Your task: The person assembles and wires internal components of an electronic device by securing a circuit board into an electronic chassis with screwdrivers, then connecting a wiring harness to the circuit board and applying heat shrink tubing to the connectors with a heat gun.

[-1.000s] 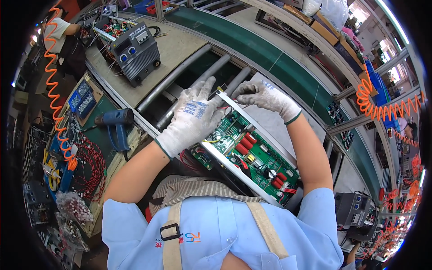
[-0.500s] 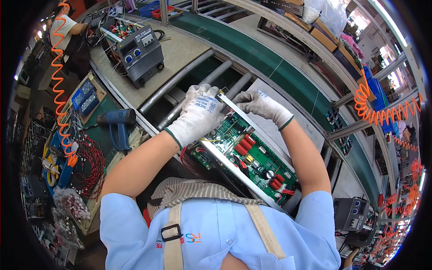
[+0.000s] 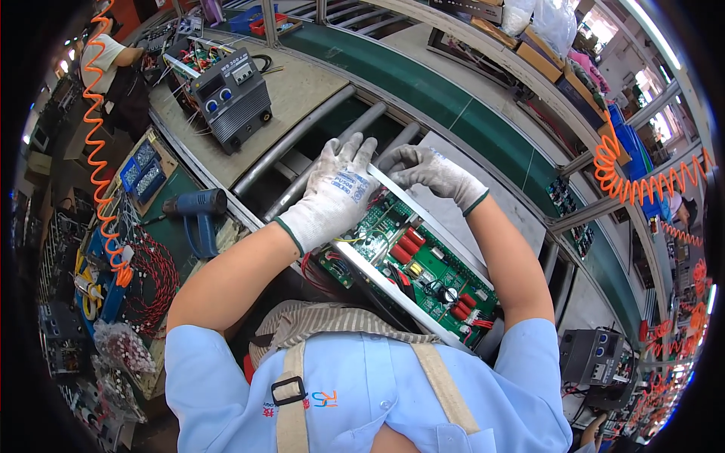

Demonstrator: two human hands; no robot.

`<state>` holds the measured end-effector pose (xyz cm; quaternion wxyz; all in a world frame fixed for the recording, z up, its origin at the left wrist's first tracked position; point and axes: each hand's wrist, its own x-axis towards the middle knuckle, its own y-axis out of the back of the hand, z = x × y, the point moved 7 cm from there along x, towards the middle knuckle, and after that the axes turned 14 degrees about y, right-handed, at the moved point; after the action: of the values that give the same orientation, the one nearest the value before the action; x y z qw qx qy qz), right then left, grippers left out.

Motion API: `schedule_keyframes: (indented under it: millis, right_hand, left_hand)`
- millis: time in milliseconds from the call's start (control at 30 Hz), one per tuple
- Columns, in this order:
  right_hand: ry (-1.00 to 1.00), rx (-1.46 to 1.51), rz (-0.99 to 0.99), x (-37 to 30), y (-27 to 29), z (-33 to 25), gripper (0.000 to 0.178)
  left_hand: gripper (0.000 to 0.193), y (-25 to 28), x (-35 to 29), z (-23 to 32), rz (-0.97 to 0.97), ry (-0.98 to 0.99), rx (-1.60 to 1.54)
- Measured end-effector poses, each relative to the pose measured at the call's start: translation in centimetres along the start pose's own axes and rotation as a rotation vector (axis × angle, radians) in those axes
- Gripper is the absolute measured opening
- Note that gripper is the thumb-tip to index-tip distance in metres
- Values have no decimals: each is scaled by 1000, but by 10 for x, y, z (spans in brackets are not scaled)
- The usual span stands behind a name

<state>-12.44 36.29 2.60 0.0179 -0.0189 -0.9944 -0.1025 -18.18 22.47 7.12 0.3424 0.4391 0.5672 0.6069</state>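
An open-topped electronics chassis with a green circuit board (image 3: 427,268) lies slantwise before me, its long side rails (image 3: 400,291) pale metal. Red cylinders, wires and small parts crowd the board. My left hand (image 3: 340,192), in a white knit glove, lies against the chassis's far-left end, fingers stretched out past the corner. That end is mostly covered by the palm. At the same corner my gloved right hand (image 3: 434,175) has its fingers bent together beside the far rail. Whatever its fingertips hold, if anything, is hidden. Dark and red wires hang at the near side.
A grey welding machine (image 3: 232,102) stands on the board at upper left, another (image 3: 593,356) at lower right. Metal rollers (image 3: 302,143) run beyond my hands. A blue power tool (image 3: 198,215) and red-black wire (image 3: 151,279) lie left. Orange coiled hoses (image 3: 94,143) hang at both sides.
My left fingers have straightened and reach farther past the chassis corner. The right hand has shifted slightly left, its fingers still bent. The chassis has barely moved.
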Motion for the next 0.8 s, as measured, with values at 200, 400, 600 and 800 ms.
schedule_keyframes:
  millis: [200,400,600,800]
  right_hand:
    - [-4,-85,185,-12,29,2,42]
    - [9,-210,317,-29,39,-33,33]
    - [24,-230,306,-68,-14,-106,32]
    - [135,-488,445,-85,-62,-133,42]
  left_hand:
    - [23,20,7,-18,-91,-69,-176]
    - [13,-11,19,-57,-368,-110,-989]
    - [21,-3,0,-59,-550,-151,-1665]
    - [23,57,-6,-33,-6,-393,-871]
